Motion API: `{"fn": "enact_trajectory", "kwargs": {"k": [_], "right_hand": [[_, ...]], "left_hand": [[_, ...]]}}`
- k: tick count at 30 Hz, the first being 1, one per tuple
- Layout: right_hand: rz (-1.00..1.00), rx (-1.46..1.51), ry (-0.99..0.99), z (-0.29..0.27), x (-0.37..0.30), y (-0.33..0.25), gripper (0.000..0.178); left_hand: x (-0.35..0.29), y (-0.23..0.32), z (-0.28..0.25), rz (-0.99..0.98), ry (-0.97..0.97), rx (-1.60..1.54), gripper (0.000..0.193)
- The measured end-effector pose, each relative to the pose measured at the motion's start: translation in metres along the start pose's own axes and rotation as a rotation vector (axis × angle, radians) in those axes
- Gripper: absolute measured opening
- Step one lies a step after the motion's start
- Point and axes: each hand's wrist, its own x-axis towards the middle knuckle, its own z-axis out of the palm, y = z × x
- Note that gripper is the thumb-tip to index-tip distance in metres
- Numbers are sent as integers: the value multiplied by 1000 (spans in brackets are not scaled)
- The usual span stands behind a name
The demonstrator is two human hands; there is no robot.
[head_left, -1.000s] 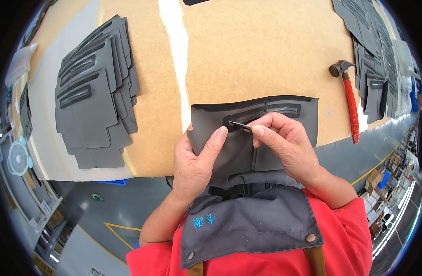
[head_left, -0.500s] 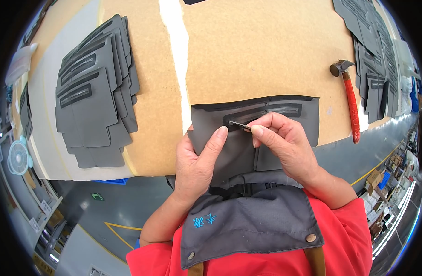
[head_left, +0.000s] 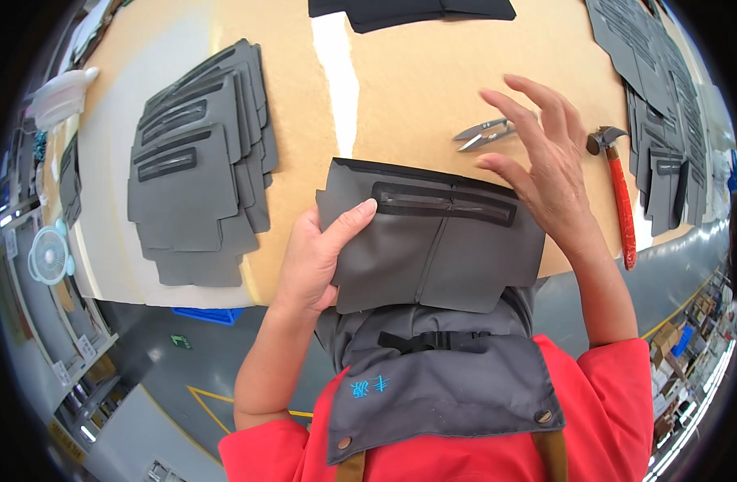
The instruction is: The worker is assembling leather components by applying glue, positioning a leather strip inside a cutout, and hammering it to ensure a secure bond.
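My left hand (head_left: pixel 319 255) grips a dark grey sheet panel (head_left: pixel 384 265) at its left edge, thumb on top beside a long black-bordered slot (head_left: pixel 445 204). The panel's top edge carries a black strip and rests over the table's near edge; a seam runs down its middle. My right hand (head_left: pixel 549 161) is raised above the panel's upper right, fingers apart and curved, holding nothing. Just beyond its fingers, a pair of metal thread snips (head_left: pixel 483 136) lies on the table with blades apart. The hand covers the rear end of the snips.
A hammer (head_left: pixel 622 201) with a red-wrapped handle lies at the right. Stacked grey panels (head_left: pixel 184 193) stand on the left, more panels (head_left: pixel 658 96) at the far right. A black piece (head_left: pixel 409 12) lies at the table's (head_left: pixel 417 88) far side. A small fan (head_left: pixel 50 253) stands off to the left.
The pointed metal tool has left my right hand, and snips now lie on the table. That hand has opened and moved up and right. The panel shows more fully, tilted the other way.
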Motion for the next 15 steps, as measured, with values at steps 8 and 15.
{"fn": "enact_trajectory", "kwargs": {"k": [8,15], "right_hand": [[251,989,-912,41,35,-30,31],[261,1079,-967,45,41,-37,23]], "left_hand": [[-9,17,-10,1178,458,1429,32],[-10,-13,1,701,238,882,20]]}}
